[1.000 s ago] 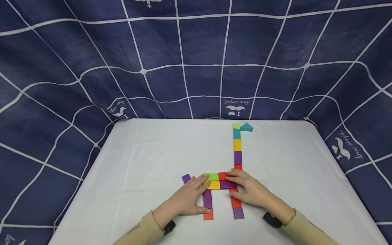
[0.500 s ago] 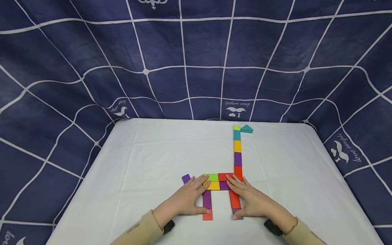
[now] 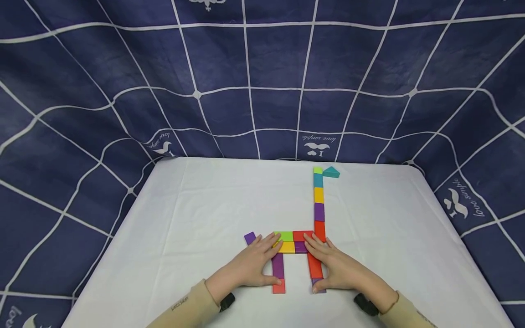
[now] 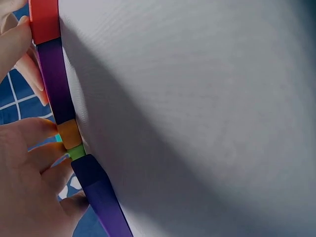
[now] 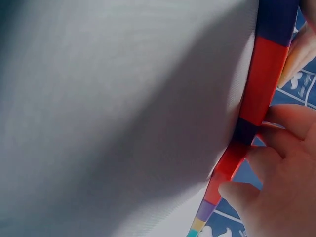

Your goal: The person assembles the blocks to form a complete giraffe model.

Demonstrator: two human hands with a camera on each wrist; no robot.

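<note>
Flat colored blocks form an animal-like figure on the white table. My left hand [image 3: 251, 264] lies spread at its left, fingertips on the green block [image 3: 284, 236] and yellow block [image 3: 289, 247], thumb on the lower red block [image 3: 279, 288] below a purple block [image 3: 278, 265]. Partly covered by that hand is a slanted purple block [image 3: 249, 237]. My right hand [image 3: 338, 266] rests spread on the right side. Its fingertips touch the middle purple block [image 3: 300, 247] and the red blocks around it, and its thumb lies on the bottom purple block [image 3: 321, 290].
A column of red [image 3: 319, 228], purple [image 3: 319, 212], yellow [image 3: 318, 195], teal [image 3: 318, 180] and green [image 3: 317, 170] blocks runs toward the far edge. Beside its top lies a teal triangular block [image 3: 331, 172]. A blue checked curtain [image 3: 270, 109] hangs behind the white tabletop [image 3: 213, 200].
My right hand has come down and spread, its thumb moving from the red leg block onto the purple one below. The right leg has shifted slightly left. The left hand stays put.
</note>
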